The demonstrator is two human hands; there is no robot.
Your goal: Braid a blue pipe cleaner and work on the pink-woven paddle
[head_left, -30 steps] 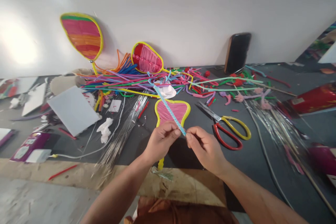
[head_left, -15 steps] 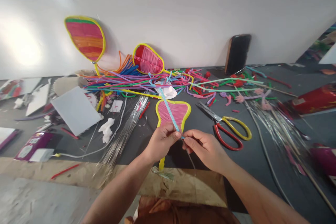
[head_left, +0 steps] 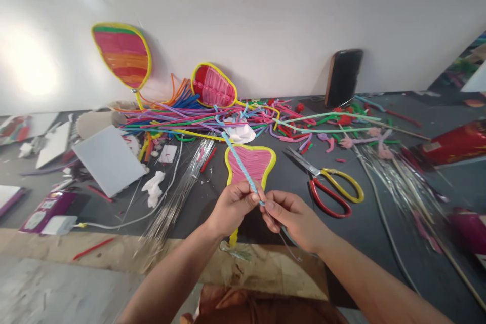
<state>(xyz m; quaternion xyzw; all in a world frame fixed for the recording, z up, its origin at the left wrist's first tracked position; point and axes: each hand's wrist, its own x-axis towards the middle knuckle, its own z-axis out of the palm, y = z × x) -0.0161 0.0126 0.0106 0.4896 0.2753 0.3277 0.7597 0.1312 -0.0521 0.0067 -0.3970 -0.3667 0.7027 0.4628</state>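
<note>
A light-blue pipe cleaner (head_left: 240, 163), wound in a spiral into a stem, slants up and leftward from my hands. My left hand (head_left: 236, 208) pinches this stem near its lower end between thumb and fingers. Right beside it, my right hand (head_left: 294, 217) has thumb and fingertips closed on the bottom of the blue winding. Below the right fingers a thin wire (head_left: 290, 247) sticks out, and a loose blue strand trails under that hand. Behind the stem lies a pink fan shape (head_left: 261, 158) with a yellow fuzzy rim, partly covered by my hands.
Scissors (head_left: 322, 182) with red and yellow handles lie open to the right. A heap of coloured pipe cleaners (head_left: 170, 120) stretches along the back. Bundled wires (head_left: 178, 192) lie left. Two yellow-rimmed fans (head_left: 123, 55) and a phone (head_left: 344, 78) lean on the white wall.
The blue stem's top has shifted left and slightly down. My right hand has turned a little, and a loose blue strand now shows beneath it beside the wire.
</note>
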